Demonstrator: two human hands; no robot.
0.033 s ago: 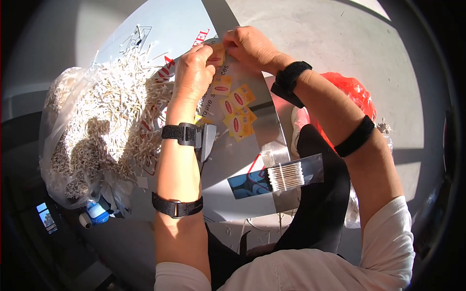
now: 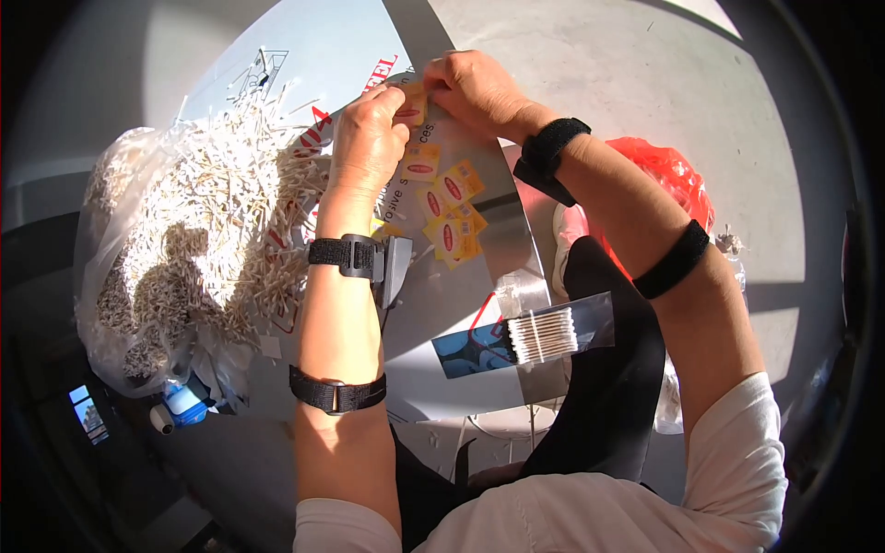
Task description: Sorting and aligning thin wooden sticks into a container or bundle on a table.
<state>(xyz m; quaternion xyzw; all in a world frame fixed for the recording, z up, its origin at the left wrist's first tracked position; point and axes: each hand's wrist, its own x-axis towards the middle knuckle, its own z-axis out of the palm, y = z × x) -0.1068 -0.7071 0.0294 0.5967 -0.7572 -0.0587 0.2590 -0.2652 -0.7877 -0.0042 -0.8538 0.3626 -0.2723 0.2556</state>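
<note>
Near the far end of the metal sheet, my left hand (image 2: 371,134) is closed in a pinch at a small yellow card (image 2: 412,105) with a red oval. Close beside it, my right hand (image 2: 472,90) has its fingers curled and pressed together by the card's other edge. What lies between the right fingertips is hidden. Below my hands, several similar yellow cards are spread out, among them a single card (image 2: 421,163) and an overlapping group (image 2: 452,238). Nearer to me lies a clear packet of cotton swabs (image 2: 542,335) with a dark blue printed part.
A large heap of loose cotton swabs (image 2: 230,175) spills from a clear plastic bag (image 2: 97,267) on the left. The printed metal sheet (image 2: 442,369) serves as the work surface. A red plastic bag (image 2: 659,166) stands right of it, and a blue-and-white object (image 2: 184,404) lies lower left.
</note>
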